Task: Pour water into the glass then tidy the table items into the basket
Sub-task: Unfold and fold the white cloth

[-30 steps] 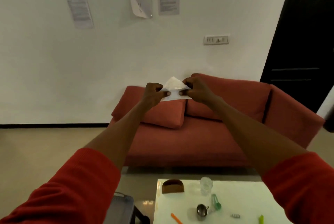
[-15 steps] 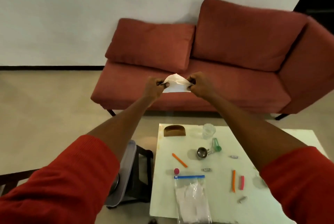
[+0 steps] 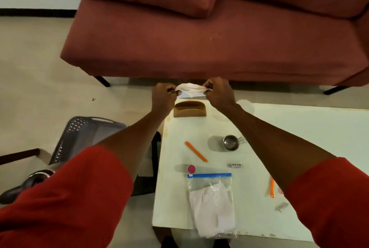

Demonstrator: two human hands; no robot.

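Observation:
Both hands pinch a white tissue (image 3: 190, 90) stretched between them, above the far left corner of the white table (image 3: 299, 127). My left hand (image 3: 162, 95) grips its left end, my right hand (image 3: 218, 92) its right end. Just below the tissue a brown holder (image 3: 189, 109) stands on the table. A small steel cup (image 3: 230, 142) sits mid-table. Nearer lie an orange stick (image 3: 195, 151), a pink cap (image 3: 191, 168) and a zip bag (image 3: 211, 203) with white contents. A dark perforated basket (image 3: 83, 133) stands on the floor to the left. The glass is hidden behind my right arm.
A red sofa (image 3: 199, 37) fills the space beyond the table. A small grey tube (image 3: 235, 165), another orange stick (image 3: 272, 186) and a small grey piece (image 3: 281, 206) lie on the table's right part. A dark shoe (image 3: 22, 184) is on the floor at left.
The view has tilted down from the wall and sofa to the table. Both hands, still holding the tissue, have come down toward the brown holder.

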